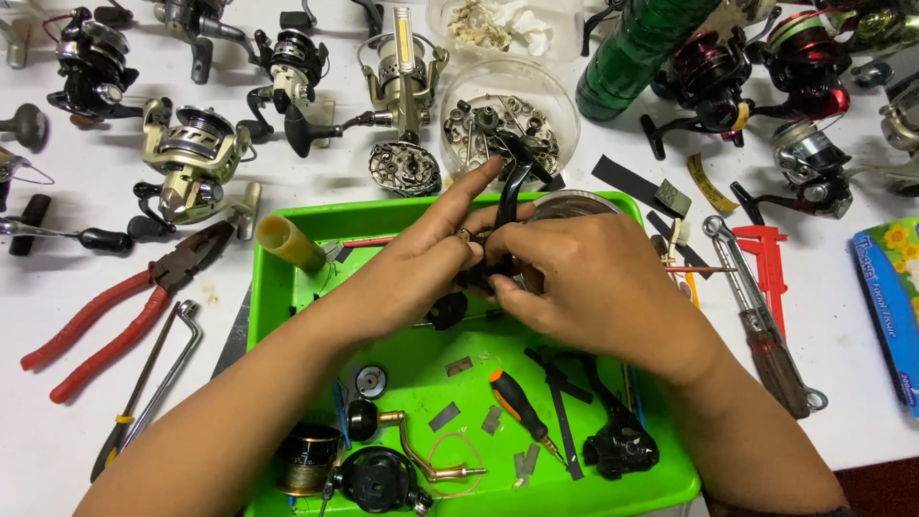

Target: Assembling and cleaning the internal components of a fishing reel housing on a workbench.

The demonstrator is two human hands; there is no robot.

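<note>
1. Left of the green tray (287, 287), the red-handled pliers (115, 321) and the bent wrench (158, 369) lay on the table (57, 421). A careless elbow could have swept them off the near edge.
2. Your left hand (421, 258) was pinched on the black reel part (507, 191), held above the tray's far half, index finger stretched along it. A slip of that pinch would likely have dropped the part among the loose bits below.
3. Your right hand (584, 278) was clenched around the same part from the other side, fingertips hidden, so small pieces could have fallen unseen.
4. In the tray's near half, the orange-handled screwdriver (517, 402), the brass crank (421, 450) and small metal strips lay loose; your forearms hung just above them and could have scattered them.
5. Beyond the tray's far edge, the clear bowl of gears (507, 120) stood close to your fingers. A sudden tug might have tipped it.
6. Right of the tray, the red caliper (766, 258) lay well apart, hardly at risk.
</note>
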